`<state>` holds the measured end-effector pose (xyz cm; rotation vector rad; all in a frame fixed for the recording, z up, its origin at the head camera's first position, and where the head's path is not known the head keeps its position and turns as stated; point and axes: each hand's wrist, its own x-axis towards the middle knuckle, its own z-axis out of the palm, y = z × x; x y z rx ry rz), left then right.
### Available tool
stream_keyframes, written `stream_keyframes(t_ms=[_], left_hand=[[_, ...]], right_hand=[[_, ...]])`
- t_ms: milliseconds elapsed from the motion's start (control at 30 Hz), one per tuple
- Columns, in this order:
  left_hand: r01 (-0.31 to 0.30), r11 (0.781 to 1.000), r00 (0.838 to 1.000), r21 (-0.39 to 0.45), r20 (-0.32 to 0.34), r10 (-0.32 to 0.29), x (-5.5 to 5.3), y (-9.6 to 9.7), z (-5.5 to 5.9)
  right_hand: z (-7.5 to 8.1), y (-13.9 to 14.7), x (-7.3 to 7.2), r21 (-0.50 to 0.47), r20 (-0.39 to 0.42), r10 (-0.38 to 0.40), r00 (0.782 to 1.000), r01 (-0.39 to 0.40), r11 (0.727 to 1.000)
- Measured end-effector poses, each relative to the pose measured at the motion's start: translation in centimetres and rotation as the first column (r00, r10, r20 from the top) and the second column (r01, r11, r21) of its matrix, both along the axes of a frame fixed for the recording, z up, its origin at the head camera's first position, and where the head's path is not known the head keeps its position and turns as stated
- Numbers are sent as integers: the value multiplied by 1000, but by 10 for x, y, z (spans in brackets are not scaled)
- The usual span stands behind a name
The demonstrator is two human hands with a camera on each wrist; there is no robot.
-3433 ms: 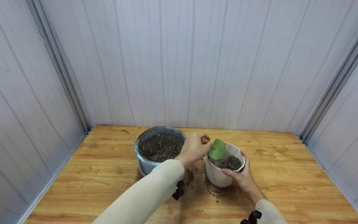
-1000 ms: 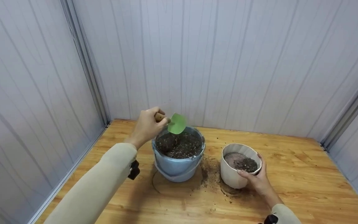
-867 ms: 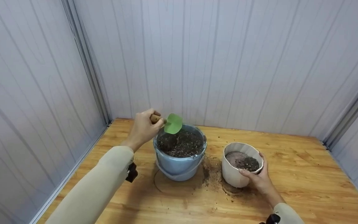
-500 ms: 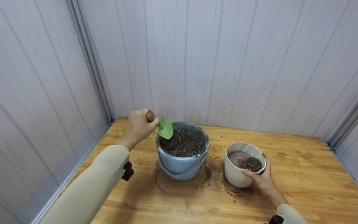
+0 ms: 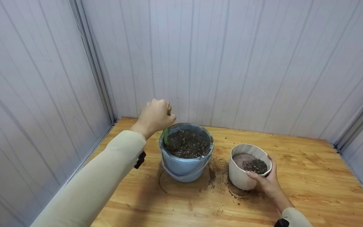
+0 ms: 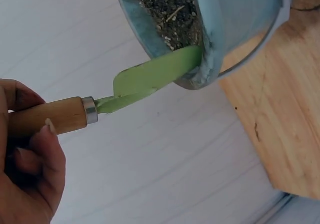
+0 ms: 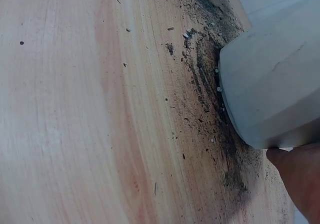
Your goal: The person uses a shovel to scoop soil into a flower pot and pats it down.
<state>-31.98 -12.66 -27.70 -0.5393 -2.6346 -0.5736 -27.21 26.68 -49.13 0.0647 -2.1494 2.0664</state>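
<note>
My left hand [image 5: 156, 116] grips the wooden handle of a small green trowel [image 6: 155, 77]. The blade points down at the left inner rim of a blue bucket [image 5: 183, 168], its tip at the edge of the dark soil [image 5: 187, 145]. In the left wrist view, fingers and thumb wrap the handle. To the right, my right hand [image 5: 269, 183] holds the side of a white ribbed pot [image 5: 239, 176], thumb over the near rim. Inside that pot lies greyish material with a heap of darker soil [image 5: 257, 165] on its right side. The right wrist view shows the pot's base on the table.
Spilled soil [image 5: 217, 173] lies on the wooden table [image 5: 314, 189] between bucket and pot, and around the pot's base. The bucket's handle hangs down its front. Pale panel walls [image 5: 200, 63] stand behind and on both sides.
The left hand has carried the trowel from over the white pot back to the bucket, then turned the blade downward at its left rim. The right hand has stayed on the pot.
</note>
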Motion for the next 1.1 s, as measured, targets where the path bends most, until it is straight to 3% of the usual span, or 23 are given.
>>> stream_keyframes(t_ms=[367,533,767,867,1000,1100], left_hand=[[-40,995,997,-96,66,47,0,-1,-5],[-41,993,987,-113,148,58,2,-6,-2],[40,996,955,-76,296,-15,5,-18,7],[67,997,931,-22,361,-55,6,-23,7],[54,995,891,85,445,-87,8,-30,1],[12,987,875,162,476,-89,10,-36,-6]], right_hand=[[3,-4,4,0,35,1,999,-1,1000],[4,-6,2,2,37,-2,999,2,1000],[1,-9,1,-1,11,16,1000,-16,1000],[2,-11,0,6,4,12,1000,-12,1000],[1,-12,0,7,8,13,1000,-13,1000],[0,-13,0,9,17,11,1000,-11,1000]])
